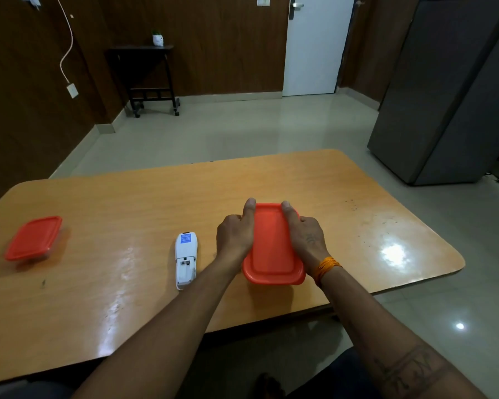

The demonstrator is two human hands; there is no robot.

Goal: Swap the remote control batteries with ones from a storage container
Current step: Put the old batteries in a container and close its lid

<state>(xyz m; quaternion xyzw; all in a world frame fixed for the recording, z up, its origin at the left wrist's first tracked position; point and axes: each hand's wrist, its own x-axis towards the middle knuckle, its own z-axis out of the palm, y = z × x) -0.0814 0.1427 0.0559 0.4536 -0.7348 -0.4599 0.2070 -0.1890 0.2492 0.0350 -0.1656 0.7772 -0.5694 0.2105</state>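
Note:
A storage container with an orange-red lid [272,246] stands on the wooden table [127,203] in front of me. My left hand [235,233] grips its left side and my right hand [307,236] grips its right side, thumbs resting on the lid's far corners. The lid is on, so the contents are hidden. A white remote control [185,259] lies face down just left of my left hand. Its battery bay at the near end is uncovered, and what is inside is too small to make out.
A second container with an orange-red lid [33,238] sits at the table's far left. Beyond the table are a tiled floor, a dark side table [150,79] by the wall, a white door [314,44] and a grey cabinet [450,90] at right.

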